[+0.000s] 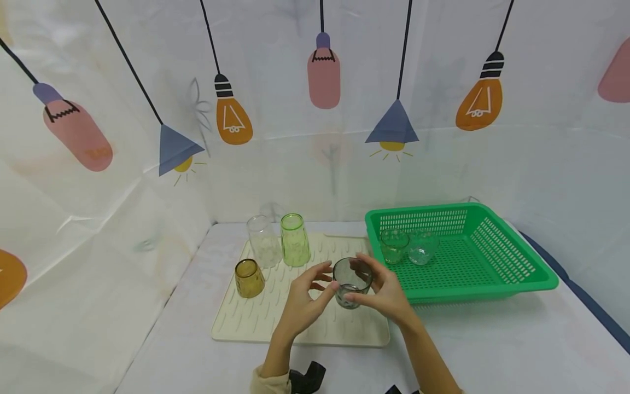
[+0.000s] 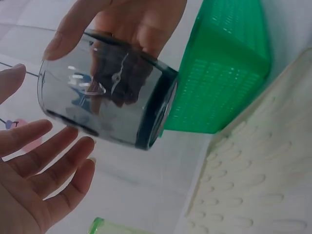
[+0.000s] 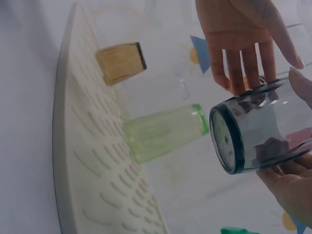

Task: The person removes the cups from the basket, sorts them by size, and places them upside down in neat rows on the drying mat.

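Observation:
A smoky grey glass tumbler (image 1: 348,274) is held above the mat, upright with a slight tilt, by my right hand (image 1: 390,298), its thumb on the near side and fingers round the far side. My left hand (image 1: 301,306) is at the tumbler's other side with fingers spread and loosely bent. In the left wrist view its fingertips lie close to the tumbler (image 2: 105,97), and its thumb stands apart from the glass; whether a fingertip touches cannot be told. From the right wrist, the tumbler's thick base (image 3: 227,139) shows, nothing under it.
On the cream ridged mat (image 1: 256,323) stand an amber glass (image 1: 249,279), a tall clear glass (image 1: 264,243) and a tall green glass (image 1: 295,243). A green basket (image 1: 492,287) at the right holds two clear glasses (image 1: 394,246) at its left end. A patterned curtain (image 1: 295,175) hangs behind.

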`<state>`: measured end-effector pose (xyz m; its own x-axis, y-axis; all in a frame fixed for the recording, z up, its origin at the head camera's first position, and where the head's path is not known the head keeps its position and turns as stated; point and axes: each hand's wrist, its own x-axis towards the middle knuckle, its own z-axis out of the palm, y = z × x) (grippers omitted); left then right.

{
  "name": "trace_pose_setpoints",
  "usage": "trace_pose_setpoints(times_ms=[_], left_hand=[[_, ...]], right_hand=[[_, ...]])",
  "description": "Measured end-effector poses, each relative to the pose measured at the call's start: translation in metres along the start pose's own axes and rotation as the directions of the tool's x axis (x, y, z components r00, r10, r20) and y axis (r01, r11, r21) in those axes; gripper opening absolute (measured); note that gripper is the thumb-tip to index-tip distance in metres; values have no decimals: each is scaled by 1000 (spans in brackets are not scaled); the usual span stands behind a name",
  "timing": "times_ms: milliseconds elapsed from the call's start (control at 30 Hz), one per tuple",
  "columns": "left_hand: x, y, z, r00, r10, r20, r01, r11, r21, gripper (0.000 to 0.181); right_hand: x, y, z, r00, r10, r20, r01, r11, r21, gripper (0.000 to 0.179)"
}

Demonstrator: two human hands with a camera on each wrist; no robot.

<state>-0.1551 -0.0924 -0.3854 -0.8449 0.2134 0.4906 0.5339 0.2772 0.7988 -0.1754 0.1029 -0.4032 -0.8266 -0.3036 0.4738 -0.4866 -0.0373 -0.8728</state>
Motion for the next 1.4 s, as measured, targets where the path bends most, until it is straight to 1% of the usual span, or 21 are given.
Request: trace_pose_setpoints(times_ms=[100, 200, 300, 400, 500, 600, 667, 733, 800, 900, 967, 1033, 1067, 1100, 1167, 1233, 1333, 1400], left_hand=[[2, -2, 3, 1000, 3, 13, -3, 1000, 1, 44], [3, -1, 5, 1000, 1, 26, -2, 1000, 22, 49], [4, 3, 8, 999, -13, 48, 10, 998, 61, 56], [6, 8, 10, 997, -29, 67, 21, 993, 116, 64], [7, 11, 13, 994, -71, 79, 57, 984, 167, 72], [8, 14, 16, 989, -126, 79, 106, 969, 225, 77], [10, 17, 18, 984, -162, 72, 135, 949, 284, 79], [12, 20, 20, 980, -188, 61, 156, 924, 350, 80], [14, 23, 21, 974, -221, 51, 180, 892, 415, 82], [15, 27, 24, 969, -246, 27, 198, 837, 510, 83], [16, 28, 25, 971, -237, 0, 196, 804, 562, 81], [16, 29, 26, 978, -206, -33, 184, 775, 604, 77], [16, 28, 27, 981, -188, -49, 178, 764, 620, 75], [16, 28, 27, 983, -172, -62, 172, 758, 629, 72], [16, 26, 26, 985, -153, -75, 165, 756, 633, 70], [16, 23, 24, 986, -151, -75, 165, 773, 612, 70], [16, 20, 18, 981, -189, -54, 188, 828, 528, 72], [15, 18, 13, 976, -215, -34, 208, 871, 446, 72]], right_hand=[[1, 1, 2, 1000, -13, 7, 13, 1000, 6, 74], [1, 1, 4, 1000, -14, 5, 13, 1000, 15, 73], [2, 3, 6, 1000, -8, 1, 8, 1000, 4, 71], [2, 4, 9, 1000, -8, -11, 7, 999, -36, 71], [1, 6, 12, 999, -22, -26, 19, 996, -91, 71], [0, 7, 16, 999, -21, -38, 16, 992, -128, 72], [0, 8, 19, 998, -20, -51, 12, 987, -158, 72], [-1, 8, 21, 998, -16, -64, 3, 982, -191, 72], [-1, 8, 24, 997, -17, -81, -3, 971, -238, 73], [-1, 8, 27, 995, -47, -83, 21, 957, -291, 73], [-1, 8, 28, 993, -82, -81, 52, 946, -320, 73], [0, 8, 29, 991, -113, -73, 82, 937, -341, 74], [0, 8, 29, 990, -122, -69, 91, 932, -350, 74], [0, 8, 28, 990, -126, -61, 96, 929, -358, 74], [-1, 8, 27, 993, -115, -41, 92, 927, -363, 75], [-2, 7, 25, 996, -86, -12, 76, 929, -363, 77], [-3, 5, 20, 999, -23, 29, 31, 935, -355, 82], [-5, 5, 15, 999, 19, 46, -2, 939, -344, 85]])
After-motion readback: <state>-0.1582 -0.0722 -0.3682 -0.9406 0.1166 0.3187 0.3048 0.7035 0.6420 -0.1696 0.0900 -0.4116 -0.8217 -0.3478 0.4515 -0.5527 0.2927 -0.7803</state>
